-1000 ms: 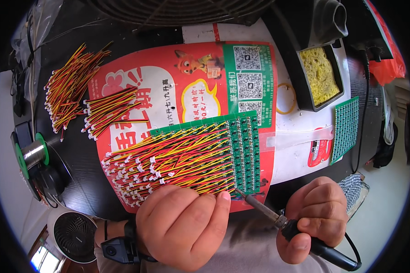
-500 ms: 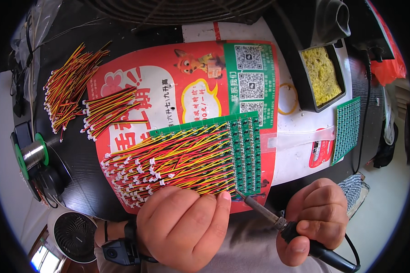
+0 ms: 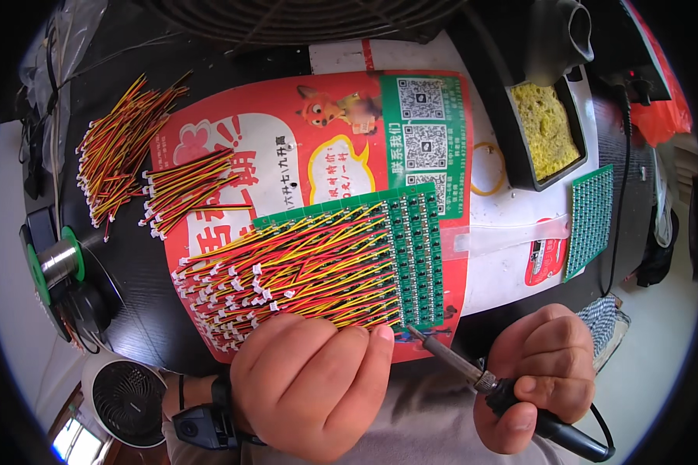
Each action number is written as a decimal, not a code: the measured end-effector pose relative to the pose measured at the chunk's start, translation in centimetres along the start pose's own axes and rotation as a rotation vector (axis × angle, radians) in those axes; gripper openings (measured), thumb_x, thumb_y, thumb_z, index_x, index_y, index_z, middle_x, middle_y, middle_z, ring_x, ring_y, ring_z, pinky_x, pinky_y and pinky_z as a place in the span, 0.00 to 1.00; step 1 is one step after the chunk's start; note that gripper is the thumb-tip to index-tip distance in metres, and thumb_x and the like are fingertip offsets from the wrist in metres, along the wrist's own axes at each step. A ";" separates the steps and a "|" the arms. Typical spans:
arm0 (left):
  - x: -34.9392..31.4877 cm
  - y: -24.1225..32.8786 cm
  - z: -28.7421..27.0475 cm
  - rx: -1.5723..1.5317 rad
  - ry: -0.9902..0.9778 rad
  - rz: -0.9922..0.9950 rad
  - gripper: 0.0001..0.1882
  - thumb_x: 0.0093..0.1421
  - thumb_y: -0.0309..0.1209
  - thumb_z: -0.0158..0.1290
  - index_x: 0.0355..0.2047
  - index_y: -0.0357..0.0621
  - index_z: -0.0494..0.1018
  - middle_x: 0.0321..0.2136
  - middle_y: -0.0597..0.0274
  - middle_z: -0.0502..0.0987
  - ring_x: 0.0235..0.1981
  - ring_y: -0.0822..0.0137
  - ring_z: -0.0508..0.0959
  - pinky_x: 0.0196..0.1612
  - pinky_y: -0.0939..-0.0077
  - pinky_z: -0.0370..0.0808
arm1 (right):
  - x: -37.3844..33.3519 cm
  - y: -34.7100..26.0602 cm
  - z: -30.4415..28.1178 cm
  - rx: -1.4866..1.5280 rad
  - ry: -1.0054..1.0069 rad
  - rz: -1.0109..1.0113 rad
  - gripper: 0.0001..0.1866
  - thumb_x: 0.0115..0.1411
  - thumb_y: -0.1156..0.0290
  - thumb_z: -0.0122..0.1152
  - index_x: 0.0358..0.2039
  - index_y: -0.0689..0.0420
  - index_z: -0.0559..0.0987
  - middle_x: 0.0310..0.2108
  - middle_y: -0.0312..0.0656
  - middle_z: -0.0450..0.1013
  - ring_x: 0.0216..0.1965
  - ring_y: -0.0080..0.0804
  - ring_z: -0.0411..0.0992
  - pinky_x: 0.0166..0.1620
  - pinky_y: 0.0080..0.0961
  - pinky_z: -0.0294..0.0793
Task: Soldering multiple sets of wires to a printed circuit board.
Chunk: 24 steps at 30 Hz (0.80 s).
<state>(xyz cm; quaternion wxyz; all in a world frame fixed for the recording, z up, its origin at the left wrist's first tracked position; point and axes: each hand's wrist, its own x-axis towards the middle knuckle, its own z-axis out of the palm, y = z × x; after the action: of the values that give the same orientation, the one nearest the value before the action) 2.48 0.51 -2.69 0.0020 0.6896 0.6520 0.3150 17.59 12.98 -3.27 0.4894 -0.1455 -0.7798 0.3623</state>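
Observation:
My right hand is closed around a soldering iron, whose tip rests at or just off the lower right edge of a green circuit board panel. Rows of red and yellow wires lie across the panel, with white connectors bunched at their left ends. Over the panel's near edge, my left hand is closed, its index fingertip beside the wire ends close to the iron's tip. Whatever its fingers pinch is hidden.
Loose wire bundles lie at the left, above a solder spool. A yellow sponge sits in the black iron stand at the right, near a second green panel. A small fan stands lower left.
The wired panel has shifted slightly up and left. The iron's tip has moved a little right and down, away from the wire ends. My left hand has barely moved.

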 end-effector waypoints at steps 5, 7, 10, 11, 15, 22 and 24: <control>-0.6 0.5 0.2 0.025 0.051 -0.007 0.10 0.45 0.21 0.56 0.30 0.38 0.79 0.24 0.62 0.74 0.22 0.65 0.72 0.21 0.73 0.67 | 0.0 0.1 -0.2 -0.002 -0.010 0.006 0.11 0.51 0.64 0.56 0.22 0.55 0.66 0.13 0.30 0.57 0.15 0.19 0.52 0.20 0.19 0.47; 0.0 0.5 -0.1 0.038 -0.005 0.022 0.09 0.46 0.22 0.55 0.30 0.39 0.79 0.24 0.62 0.74 0.21 0.65 0.72 0.21 0.74 0.67 | 0.1 0.0 -0.3 -0.006 -0.017 0.008 0.11 0.51 0.64 0.56 0.22 0.55 0.66 0.13 0.30 0.57 0.15 0.19 0.52 0.20 0.19 0.47; 0.1 0.4 0.3 0.041 0.038 0.024 0.09 0.46 0.22 0.54 0.30 0.38 0.79 0.23 0.63 0.74 0.20 0.66 0.72 0.20 0.74 0.66 | 0.2 -0.1 -0.2 -0.013 -0.017 0.007 0.11 0.51 0.64 0.57 0.22 0.56 0.67 0.13 0.30 0.58 0.15 0.20 0.53 0.19 0.19 0.48; 0.1 0.3 0.3 0.035 0.029 0.026 0.09 0.46 0.22 0.54 0.30 0.38 0.79 0.22 0.63 0.74 0.20 0.66 0.72 0.20 0.74 0.66 | 0.2 0.0 -0.1 -0.016 -0.017 0.008 0.11 0.50 0.64 0.57 0.21 0.56 0.67 0.13 0.30 0.58 0.15 0.20 0.53 0.19 0.19 0.48; 0.0 0.2 0.4 0.030 0.021 0.033 0.09 0.45 0.22 0.54 0.29 0.37 0.79 0.22 0.63 0.74 0.20 0.66 0.71 0.20 0.74 0.66 | 0.0 0.0 0.1 -0.017 -0.021 0.022 0.11 0.50 0.64 0.57 0.21 0.56 0.67 0.13 0.30 0.58 0.15 0.19 0.53 0.18 0.19 0.48; 0.1 0.2 0.3 0.035 -0.006 0.039 0.09 0.45 0.22 0.54 0.29 0.37 0.79 0.22 0.63 0.74 0.20 0.67 0.71 0.20 0.75 0.66 | 0.2 0.0 0.0 -0.020 -0.048 0.019 0.11 0.49 0.65 0.57 0.21 0.56 0.67 0.13 0.30 0.58 0.14 0.19 0.53 0.18 0.18 0.48; 0.1 0.3 0.0 0.047 -0.010 0.032 0.09 0.46 0.22 0.54 0.29 0.37 0.78 0.22 0.64 0.74 0.20 0.68 0.71 0.20 0.75 0.66 | 0.3 0.0 0.0 -0.007 -0.060 0.025 0.11 0.49 0.65 0.57 0.21 0.56 0.67 0.13 0.30 0.58 0.14 0.20 0.53 0.18 0.18 0.48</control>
<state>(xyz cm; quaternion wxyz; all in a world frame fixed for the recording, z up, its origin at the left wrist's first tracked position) 2.80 0.54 -2.56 -0.0159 0.7014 0.6481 0.2963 17.51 13.12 -3.06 0.4607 -0.1458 -0.7936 0.3699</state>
